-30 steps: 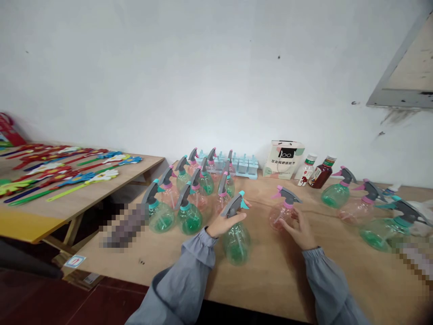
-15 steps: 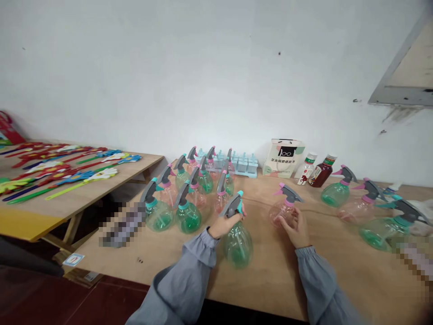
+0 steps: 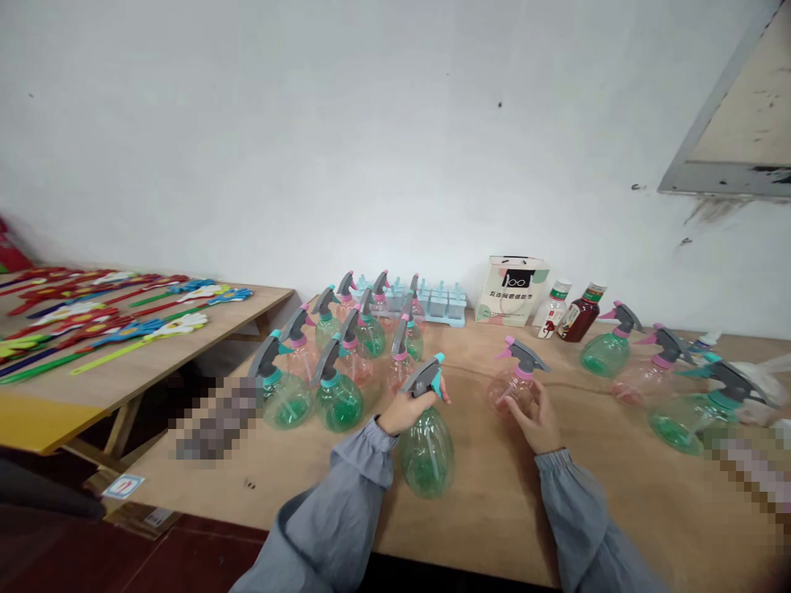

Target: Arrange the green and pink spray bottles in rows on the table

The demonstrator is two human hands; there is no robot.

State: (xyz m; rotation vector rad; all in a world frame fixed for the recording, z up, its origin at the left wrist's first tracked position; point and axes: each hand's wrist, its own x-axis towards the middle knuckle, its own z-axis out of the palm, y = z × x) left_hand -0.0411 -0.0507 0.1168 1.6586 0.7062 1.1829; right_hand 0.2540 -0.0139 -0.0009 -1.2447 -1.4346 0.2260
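My left hand [image 3: 409, 408] is wrapped round the neck and grey head of a clear green spray bottle [image 3: 428, 455] with a turquoise nozzle. That bottle is roughly upright near the table's front edge. On the right, my right hand [image 3: 536, 418] has its thumb and fingers on the rounded body of a clear pink spray bottle [image 3: 510, 389], which stands on the table with its pink nozzle pointing left. Left of my hands a cluster of green and pink spray bottles [image 3: 339, 403] stands close together. Several more spray bottles [image 3: 655, 371] are at the right.
Behind the cluster sits a light-blue popsicle mould [image 3: 440, 305] against the wall. A paper bag [image 3: 510, 292], a white-capped bottle [image 3: 552, 310] and a dark red bottle [image 3: 581, 315] stand at the back. Colourful hand-shaped clappers [image 3: 139, 329] cover a second table across a gap at left.
The view has turned slightly, so most things sit a little further left. Both hands keep the same holds on their spray bottles.
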